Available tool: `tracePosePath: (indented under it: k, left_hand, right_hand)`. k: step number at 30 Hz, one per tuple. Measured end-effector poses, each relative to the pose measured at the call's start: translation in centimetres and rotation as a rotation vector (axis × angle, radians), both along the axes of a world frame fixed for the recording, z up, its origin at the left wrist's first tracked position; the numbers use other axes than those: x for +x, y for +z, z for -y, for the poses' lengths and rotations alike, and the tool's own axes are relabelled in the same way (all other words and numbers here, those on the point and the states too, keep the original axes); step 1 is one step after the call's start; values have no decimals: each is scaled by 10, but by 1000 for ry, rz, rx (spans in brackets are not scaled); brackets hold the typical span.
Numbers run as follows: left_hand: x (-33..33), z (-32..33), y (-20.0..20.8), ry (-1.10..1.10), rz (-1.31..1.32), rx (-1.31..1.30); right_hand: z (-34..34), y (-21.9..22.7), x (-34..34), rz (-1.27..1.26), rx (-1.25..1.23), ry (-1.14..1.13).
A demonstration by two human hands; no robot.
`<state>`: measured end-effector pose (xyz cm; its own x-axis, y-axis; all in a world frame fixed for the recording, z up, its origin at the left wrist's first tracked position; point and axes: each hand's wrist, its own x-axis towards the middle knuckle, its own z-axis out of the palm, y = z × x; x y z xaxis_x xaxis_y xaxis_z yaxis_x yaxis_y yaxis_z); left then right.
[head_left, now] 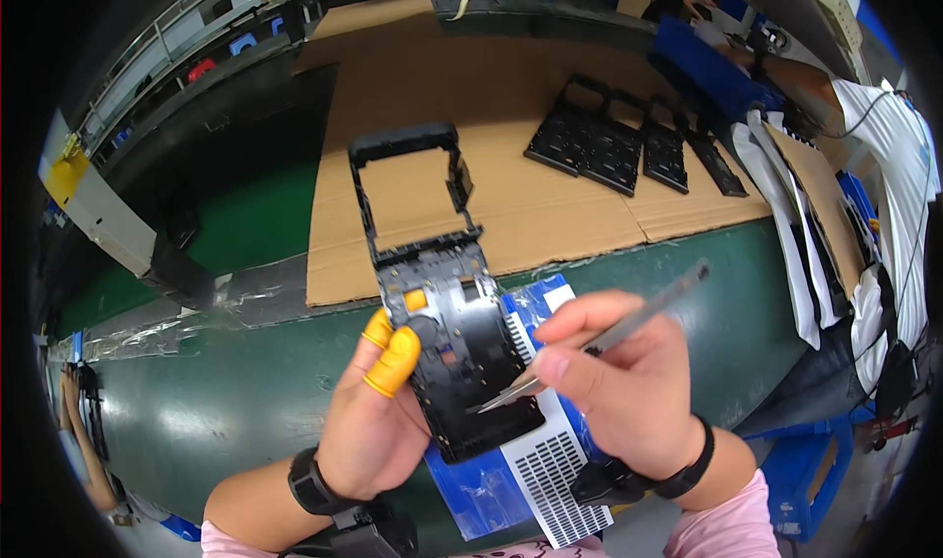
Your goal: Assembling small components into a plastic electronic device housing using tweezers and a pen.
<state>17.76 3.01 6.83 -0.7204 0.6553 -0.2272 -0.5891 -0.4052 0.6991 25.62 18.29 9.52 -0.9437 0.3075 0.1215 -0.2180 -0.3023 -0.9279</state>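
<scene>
One black plastic chassis (501,357) is at the centre of the frame, held above the green table (226,381). The left grip (378,430) is closed on its left edge, with yellow finger cots (395,362) on some fingertips; the right grip (634,386) is pinched around tweezers (643,314), their tips over the chassis's lower part, though whether they hold anything cannot be told. A firm left hold and a light, shallow approach would probably spare the plastic from scratches. Below lie a blue sheet (467,489) and a white label sheet (555,474); the black wrist device (604,484) overhanging the latter could snag it. Cardboard (432,77) at upper centre bears more black parts (614,145), near a co-worker's arm (805,84), seemingly clear of the tweezers.
</scene>
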Motion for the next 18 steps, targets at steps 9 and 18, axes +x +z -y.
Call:
tracePosePath:
  k: [9,18]
  left_hand:
    - [3,-2,-2,-35,138,154]
    - [8,-6,-4,29,104,95]
  right_hand:
    - [6,-35,8,2,40,-43]
    - [7,-41,7,-10,68,-88]
